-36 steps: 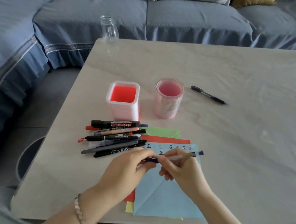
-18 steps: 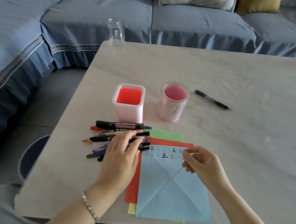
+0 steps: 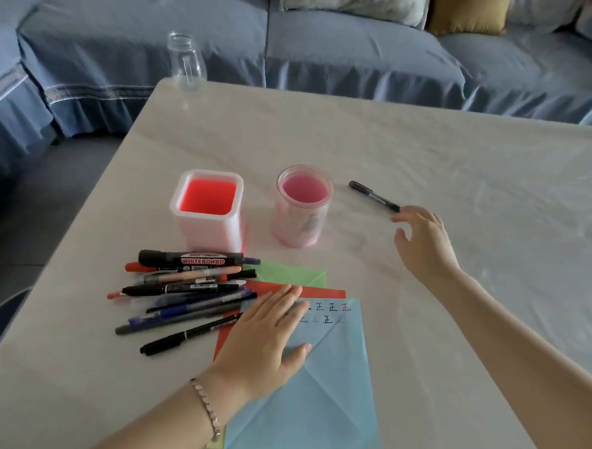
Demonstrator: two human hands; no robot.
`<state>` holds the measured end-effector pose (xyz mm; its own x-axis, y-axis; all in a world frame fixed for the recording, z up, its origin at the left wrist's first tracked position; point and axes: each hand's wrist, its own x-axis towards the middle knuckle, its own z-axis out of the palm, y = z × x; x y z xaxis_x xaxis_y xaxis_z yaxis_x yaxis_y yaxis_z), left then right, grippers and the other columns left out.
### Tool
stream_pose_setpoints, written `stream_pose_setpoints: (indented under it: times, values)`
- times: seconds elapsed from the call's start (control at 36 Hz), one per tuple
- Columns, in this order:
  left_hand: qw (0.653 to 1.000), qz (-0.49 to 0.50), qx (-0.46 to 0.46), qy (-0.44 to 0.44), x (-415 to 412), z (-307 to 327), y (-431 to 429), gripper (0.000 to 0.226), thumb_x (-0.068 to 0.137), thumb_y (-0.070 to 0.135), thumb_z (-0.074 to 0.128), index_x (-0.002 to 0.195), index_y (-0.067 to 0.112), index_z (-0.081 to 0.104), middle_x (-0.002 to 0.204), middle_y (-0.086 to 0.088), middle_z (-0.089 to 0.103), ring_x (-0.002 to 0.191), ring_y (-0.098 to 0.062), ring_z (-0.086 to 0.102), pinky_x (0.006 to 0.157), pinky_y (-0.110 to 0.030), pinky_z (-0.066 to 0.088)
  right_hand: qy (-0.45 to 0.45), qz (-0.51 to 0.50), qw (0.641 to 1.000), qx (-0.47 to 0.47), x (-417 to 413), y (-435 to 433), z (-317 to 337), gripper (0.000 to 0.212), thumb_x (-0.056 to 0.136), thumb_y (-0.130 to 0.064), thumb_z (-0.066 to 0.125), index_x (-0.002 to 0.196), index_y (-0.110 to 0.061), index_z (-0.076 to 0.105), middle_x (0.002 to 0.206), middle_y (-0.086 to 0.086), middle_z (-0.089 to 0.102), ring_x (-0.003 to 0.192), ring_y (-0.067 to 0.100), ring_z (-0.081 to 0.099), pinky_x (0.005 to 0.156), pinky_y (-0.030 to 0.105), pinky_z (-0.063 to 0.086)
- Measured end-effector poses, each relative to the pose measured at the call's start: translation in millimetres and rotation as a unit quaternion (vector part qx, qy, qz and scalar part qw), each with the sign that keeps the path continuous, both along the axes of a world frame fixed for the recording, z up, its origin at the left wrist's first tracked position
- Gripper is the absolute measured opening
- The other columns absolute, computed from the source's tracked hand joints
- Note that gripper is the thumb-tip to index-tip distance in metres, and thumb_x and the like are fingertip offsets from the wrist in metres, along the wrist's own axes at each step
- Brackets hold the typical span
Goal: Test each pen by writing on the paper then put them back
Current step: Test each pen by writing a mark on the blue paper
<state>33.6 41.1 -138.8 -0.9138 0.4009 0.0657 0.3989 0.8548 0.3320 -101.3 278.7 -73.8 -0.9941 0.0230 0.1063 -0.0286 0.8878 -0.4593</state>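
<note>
My left hand [image 3: 264, 339] lies flat with straight fingers on the blue paper [image 3: 320, 390], which bears rows of written marks near its top edge. A pile of several pens and markers [image 3: 188, 287] lies just left of the paper. My right hand [image 3: 420, 241] hovers with relaxed fingers at the near end of a lone black pen [image 3: 373, 195] lying on the table; it holds nothing. Two holders stand behind the pile: a square one with a red inside [image 3: 207, 213] and a round pink one [image 3: 302, 207].
Red [image 3: 318, 291], green [image 3: 292, 274] and yellow sheets lie under the blue paper. A clear glass jar [image 3: 186, 62] stands at the table's far left corner. A blue sofa [image 3: 331, 44] with cushions runs behind the table [image 3: 462, 157].
A second ago both hands held a pen over the paper. That pen went to the pile on the left. My left hand now rests on the paper and my right hand has moved out to the lone black pen.
</note>
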Motion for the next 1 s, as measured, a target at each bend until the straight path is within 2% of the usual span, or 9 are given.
stream_pose_setpoints:
  times: [0.11, 0.19, 0.33, 0.47, 0.56, 0.67, 0.75, 0.86, 1.0]
  values:
    - [1.0, 0.004, 0.015, -0.001, -1.4, -2.2, 0.6, 0.055, 0.084, 0.047, 0.043, 0.128, 0.015, 0.052, 0.139, -0.005, 0.048, 0.132, -0.014, 0.03, 0.113, -0.025, 0.009, -0.058, -0.003, 0.995, 0.076, -37.9, 5.2, -7.4, 0.046, 0.09, -0.004, 0.04, 0.136, -0.012, 0.04, 0.152, 0.006, 0.025, 0.14, 0.022, 0.015, 0.111, 0.035, 0.015]
    - [1.0, 0.003, 0.022, 0.008, -2.5, -2.1, 1.0, 0.055, 0.084, 0.048, 0.043, 0.128, 0.016, 0.049, 0.139, -0.004, 0.049, 0.132, -0.014, 0.031, 0.112, -0.026, 0.013, -0.108, -0.009, 0.989, 0.105, -49.4, 6.8, -16.0, 0.052, 0.092, -0.007, 0.038, 0.142, -0.013, 0.027, 0.15, 0.009, 0.028, 0.14, 0.024, 0.019, 0.111, 0.036, 0.014]
    - [1.0, 0.005, 0.015, 0.016, -2.3, -1.9, 0.6, 0.056, 0.083, 0.049, 0.043, 0.128, 0.016, 0.051, 0.138, -0.003, 0.049, 0.131, -0.013, 0.032, 0.11, -0.03, 0.017, -0.052, -0.058, 0.995, 0.066, -48.4, 9.3, -23.1, 0.047, 0.083, 0.003, 0.043, 0.129, -0.008, 0.048, 0.132, 0.014, 0.05, 0.125, 0.032, 0.04, 0.102, 0.035, 0.03]
    - [1.0, 0.003, 0.021, 0.023, -1.6, -2.0, -0.1, 0.055, 0.083, 0.048, 0.043, 0.126, 0.016, 0.051, 0.138, -0.004, 0.049, 0.13, -0.014, 0.033, 0.108, -0.03, 0.02, -0.121, -0.026, 0.989, 0.074, -38.7, 11.2, -22.2, 0.05, 0.088, -0.005, 0.042, 0.136, -0.018, 0.036, 0.125, 0.017, 0.039, 0.105, 0.038, 0.049, 0.085, 0.039, 0.042]
    - [0.999, 0.002, 0.021, 0.024, -1.0, -1.9, 0.0, 0.055, 0.083, 0.048, 0.043, 0.127, 0.016, 0.051, 0.139, -0.004, 0.048, 0.131, -0.014, 0.032, 0.109, -0.029, 0.019, -0.112, -0.023, 0.993, 0.028, -25.2, 12.2, -10.8, 0.046, 0.09, -0.008, 0.037, 0.133, -0.024, 0.039, 0.115, 0.018, 0.04, 0.082, 0.034, 0.05, 0.073, 0.033, 0.041]
    - [0.999, -0.001, 0.03, 0.022, -0.6, -1.4, 0.6, 0.055, 0.083, 0.046, 0.044, 0.127, 0.014, 0.052, 0.139, -0.006, 0.049, 0.131, -0.015, 0.032, 0.108, -0.031, 0.021, -0.09, -0.044, 0.99, -0.103, 5.4, 9.8, 3.8, 0.036, 0.092, -0.011, 0.035, 0.125, -0.024, 0.044, 0.093, 0.01, 0.047, 0.077, 0.028, 0.044, 0.068, 0.029, 0.032]
    - [0.999, 0.001, 0.033, 0.017, 0.1, -1.1, 0.2, 0.055, 0.083, 0.046, 0.043, 0.127, 0.013, 0.053, 0.14, -0.006, 0.048, 0.132, -0.015, 0.031, 0.11, -0.03, 0.018, -0.091, -0.069, 0.935, -0.336, 43.0, 0.5, 14.0, 0.027, 0.098, -0.022, 0.034, 0.117, -0.026, 0.053, 0.067, -0.001, 0.039, 0.056, 0.016, 0.039, 0.058, 0.028, 0.034]
    - [0.999, -0.001, 0.04, 0.014, 0.2, 0.8, 0.6, 0.054, 0.083, 0.045, 0.043, 0.126, 0.013, 0.053, 0.14, -0.006, 0.047, 0.133, -0.015, 0.031, 0.111, -0.027, 0.014, -0.096, -0.072, 0.821, -0.558, 95.1, -15.2, 24.9, 0.026, 0.096, -0.004, 0.038, 0.1, -0.017, 0.06, 0.069, 0.0, 0.051, 0.059, 0.017, 0.045, 0.061, 0.024, 0.037]
    - [0.998, 0.001, 0.057, 0.021, -1.8, -1.4, 1.0, 0.056, 0.082, 0.044, 0.045, 0.124, 0.009, 0.057, 0.138, -0.008, 0.049, 0.131, -0.016, 0.033, 0.108, -0.032, 0.022, -0.109, -0.082, 0.72, -0.68, 129.0, -34.6, 30.8, 0.028, 0.093, 0.0, 0.033, 0.105, -0.013, 0.055, 0.066, 0.003, 0.058, 0.05, 0.013, 0.038, 0.051, 0.021, 0.035]
